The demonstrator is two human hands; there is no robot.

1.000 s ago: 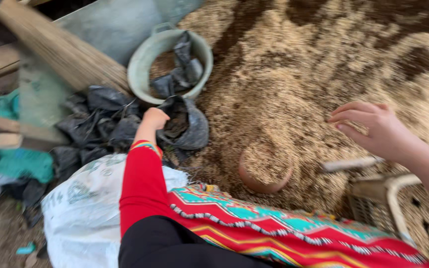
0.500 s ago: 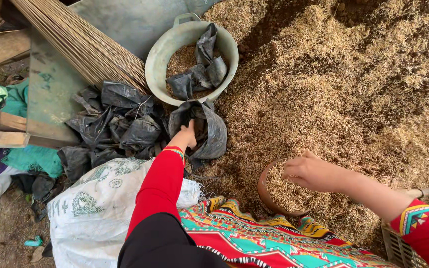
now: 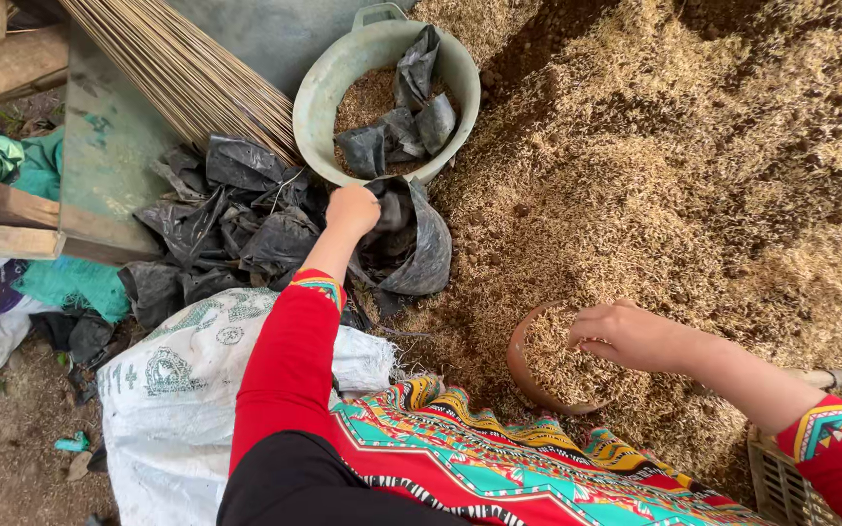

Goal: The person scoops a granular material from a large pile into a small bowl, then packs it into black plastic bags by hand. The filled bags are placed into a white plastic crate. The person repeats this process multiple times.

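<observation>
In the head view, the person's left hand (image 3: 354, 208) is closed on the rim of a small black plastic bag (image 3: 411, 248) lying at the edge of the husk heap (image 3: 694, 185), while the right hand (image 3: 626, 334) grips a brown bowl (image 3: 553, 362) heaped with husk; this looks like the filling step, and tipping the bowl calls for the bag's mouth held wide. A white woven sack (image 3: 182, 399) with faded green print lies at lower left, more black bags (image 3: 231, 219) beside it, and a pale green basin (image 3: 387, 93) holds husk and bags.

Husk heap (image 3: 694, 175) fills right half of frame. Basin (image 3: 328, 93) top centre, bags (image 3: 397, 131) inside it. Bag pile (image 3: 236, 224) left of centre, broom (image 3: 187, 68) above it. Sack (image 3: 177, 409) lower left. Bowl (image 3: 528, 375) lower centre, in the husks, crate (image 3: 782, 487) bottom right
</observation>
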